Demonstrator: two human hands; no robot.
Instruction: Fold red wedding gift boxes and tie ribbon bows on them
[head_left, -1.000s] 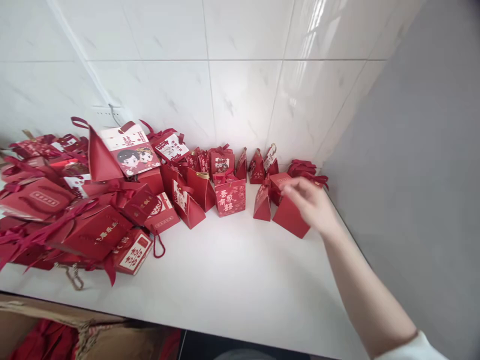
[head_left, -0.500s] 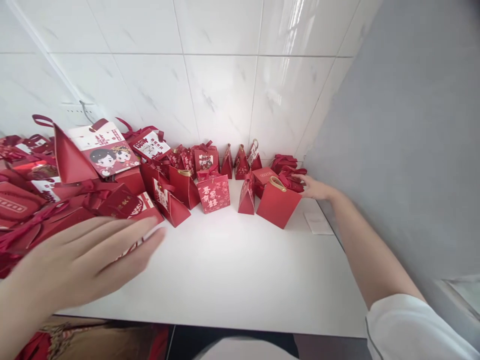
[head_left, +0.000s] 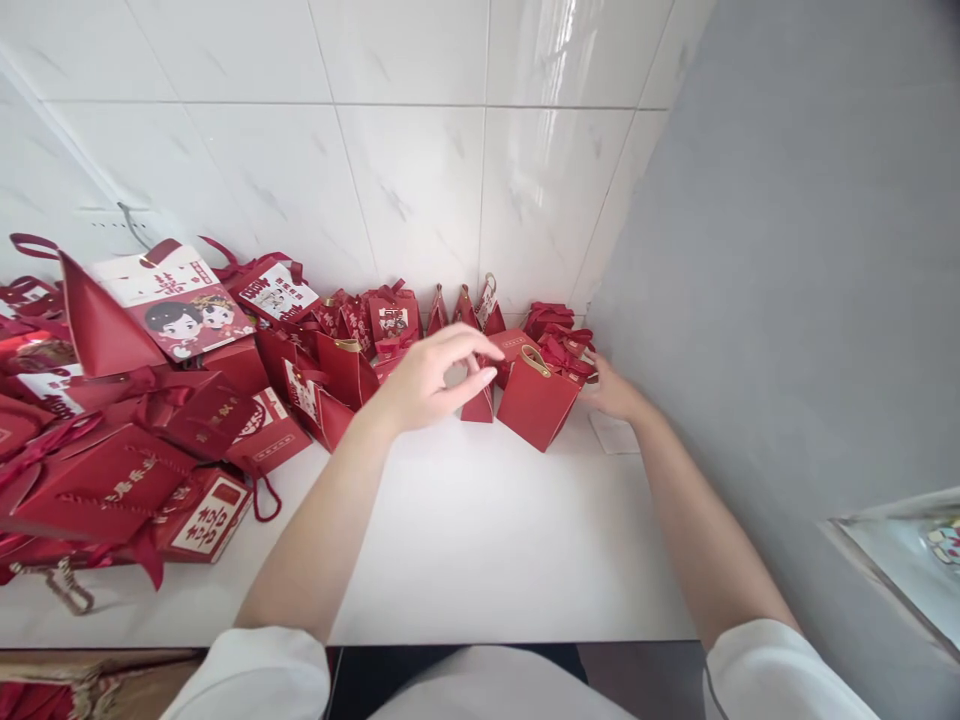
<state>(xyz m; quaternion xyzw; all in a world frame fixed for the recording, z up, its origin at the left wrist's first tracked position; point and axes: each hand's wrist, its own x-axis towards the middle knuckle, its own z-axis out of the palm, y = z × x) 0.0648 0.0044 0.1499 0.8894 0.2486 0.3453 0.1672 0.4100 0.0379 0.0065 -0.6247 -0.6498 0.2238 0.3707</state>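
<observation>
One red box with a gold loop, standing askew at one o'clock from the middle of the bare counter, twelve being toward the tiled wall. Directly behind it, one red box tied with dark-red ribbon. Right hand, at two o'clock, at that ribboned box's outer side; fingertips partly hidden, and from here I cannot tell whether they grip. Left hand, at eleven, in the air, thumb and forefinger curved and slightly apart, nothing visible between them; partly behind it, one slim red box. One pale flat sheet, at two, near the right hand. Along the tiled wall, at twelve, several small peaked boxes, upright. At nine to ten, one large heap of red boxes, topped by a carton with two cartoon faces. Underneath everything, one white counter.
</observation>
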